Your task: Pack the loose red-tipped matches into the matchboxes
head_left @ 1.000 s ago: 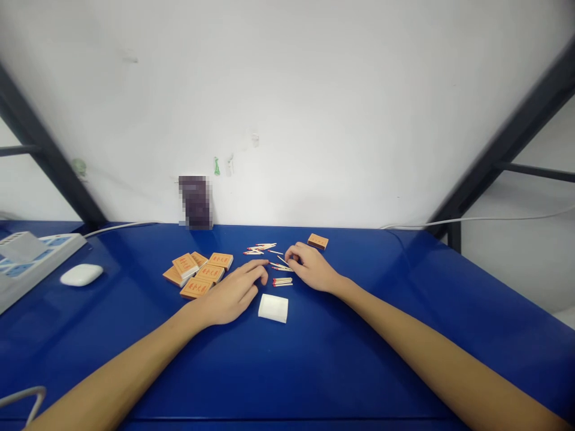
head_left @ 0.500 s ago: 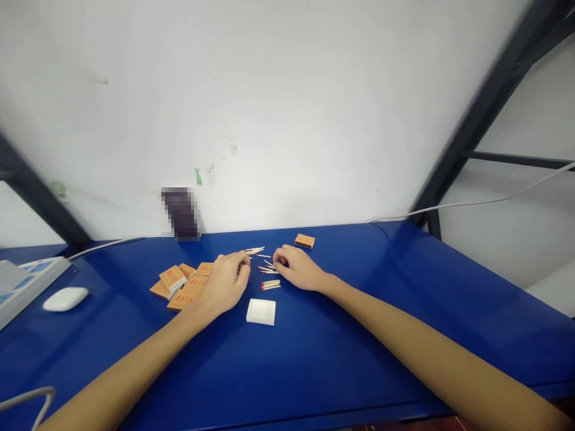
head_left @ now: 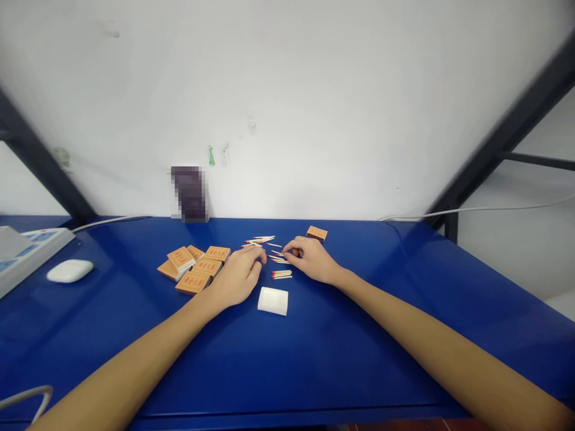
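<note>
My right hand (head_left: 311,258) has its thumb and fingers pinched at the end of a match in a loose scatter of red-tipped matches (head_left: 277,257). My left hand (head_left: 240,274) rests on its side with curled fingers beside a pile of matches (head_left: 259,240); whatever is between those fingers is hidden. Just below the scatter, several matches lie side by side in a neat row (head_left: 282,275), heads to the left. Nearer to me sits a white matchbox tray (head_left: 273,301). An orange matchbox cover (head_left: 317,232) lies behind my right hand.
Several orange matchboxes (head_left: 193,282) are grouped left of my left hand, some stacked. Farther left are a white rounded case (head_left: 70,271) and a white power strip (head_left: 38,251). A blurred dark object (head_left: 191,193) leans on the wall. The table (head_left: 314,359) is blue.
The camera view has shifted, so the table items appear a little higher and to the right. My right hand's fingertips have come closer to the scattered matches. My left hand stays beside the pile.
</note>
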`<state>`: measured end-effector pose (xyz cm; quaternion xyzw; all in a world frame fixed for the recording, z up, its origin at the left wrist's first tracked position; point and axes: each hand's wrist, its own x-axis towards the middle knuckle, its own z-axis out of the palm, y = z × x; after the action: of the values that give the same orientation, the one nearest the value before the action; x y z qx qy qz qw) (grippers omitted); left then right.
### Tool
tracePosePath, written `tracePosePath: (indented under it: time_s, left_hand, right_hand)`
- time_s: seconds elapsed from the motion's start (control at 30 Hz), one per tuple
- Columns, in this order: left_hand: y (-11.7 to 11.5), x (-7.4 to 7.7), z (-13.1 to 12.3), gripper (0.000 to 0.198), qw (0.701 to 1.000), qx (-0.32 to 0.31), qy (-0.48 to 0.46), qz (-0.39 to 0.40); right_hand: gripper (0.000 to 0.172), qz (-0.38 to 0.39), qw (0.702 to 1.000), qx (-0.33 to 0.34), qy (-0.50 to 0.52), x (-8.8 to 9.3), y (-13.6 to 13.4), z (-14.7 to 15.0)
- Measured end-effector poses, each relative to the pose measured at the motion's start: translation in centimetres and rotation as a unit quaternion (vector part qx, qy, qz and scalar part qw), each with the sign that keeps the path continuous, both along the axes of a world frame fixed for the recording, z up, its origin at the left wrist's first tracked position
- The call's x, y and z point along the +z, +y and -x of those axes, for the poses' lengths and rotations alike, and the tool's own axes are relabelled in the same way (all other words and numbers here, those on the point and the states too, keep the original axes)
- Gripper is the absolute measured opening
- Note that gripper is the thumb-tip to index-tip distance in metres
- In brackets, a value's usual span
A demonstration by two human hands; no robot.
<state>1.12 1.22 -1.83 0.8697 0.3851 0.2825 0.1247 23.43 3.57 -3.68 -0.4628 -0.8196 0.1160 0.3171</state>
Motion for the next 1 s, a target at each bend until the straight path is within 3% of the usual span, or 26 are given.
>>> tracePosePath:
  time_s: [0.33,0.73,1.0]
  left_hand:
    - [-0.28,0.03,0.01,0.027,0.999,-0.031,0.014,0.031]
    - [0.13,-0.44,0.04,0.030,0.999,-0.018,0.014,0.049]
    - [0.46,0.23,-0.02,0.032,0.995,-0.010,0.051,0.087]
  right_hand:
    - [0.014,0.024,0.999,-0.030,0.008,-0.47,0.15,-0.15]
    - [0.023,0.029,1.000,0.010,-0.004,0.43,-0.28,-0.23]
    - [0.030,0.022,0.999,0.027,-0.020,0.14,-0.28,-0.32]
